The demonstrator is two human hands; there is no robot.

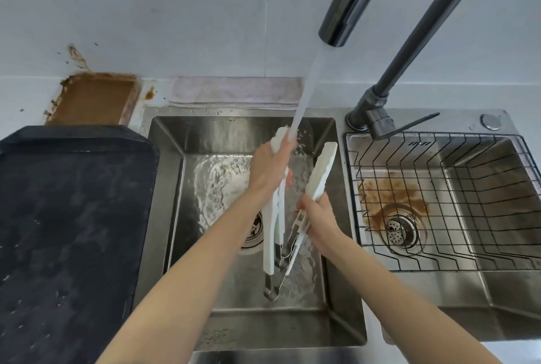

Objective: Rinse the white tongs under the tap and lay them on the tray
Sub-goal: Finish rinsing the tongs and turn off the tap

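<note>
Tongs (317, 176): white, splayed, wet | hands: left (268, 169), right (317, 215) each gripping 1 arm

1. Left sink basin (164, 217): the left hand (268, 169), right hand (319, 218) and white tongs (273, 217) fill its middle; bare floor shows along its near wall.
2. The tap (348, 3) arches over the basin's far right corner, its water stream (304, 91) falling there.
3. Left of the basin, the dark tray (73, 217) lies bare.
4. Right of it, a wire basket (439, 202) fills the neighbouring basin.
</note>
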